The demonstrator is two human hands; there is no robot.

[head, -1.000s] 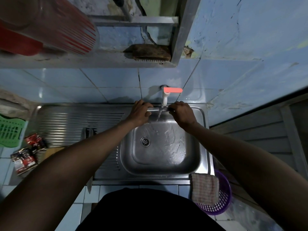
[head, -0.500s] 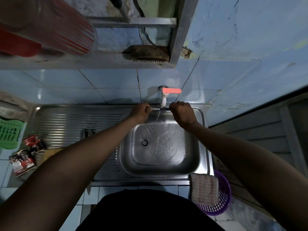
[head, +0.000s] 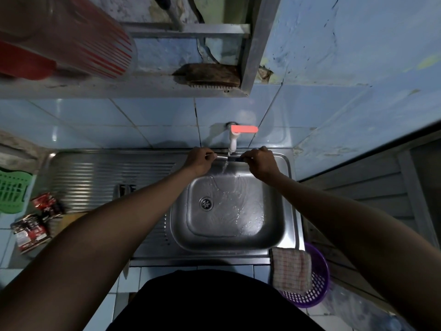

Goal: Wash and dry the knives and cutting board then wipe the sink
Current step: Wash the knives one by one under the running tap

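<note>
Sink (head: 290,211) | knife (head: 225,158) under tap (head: 235,137); left hand (head: 199,161) pinches blade; right hand (head: 259,163) grips handle

Sink basin (head: 229,240) sits right of centre in the worktop, drainboard (head: 107,175) to its left. Tap (head: 233,137) on the wall behind the basin, water falling into it. Knife (head: 225,158) held crosswise under the tap: left hand (head: 199,161) at its left end, right hand (head: 259,162) at its right end w/ the handle. Drain (head: 206,203) in basin's left part. Checked cloth (head: 291,268) at the front right corner, draped over a basket (head: 315,290). Sachets (head: 35,220) on worktop far left; green rack (head: 13,191) behind them. Brush (head: 207,75) on the shelf (head: 95,86) above the tap.
</note>
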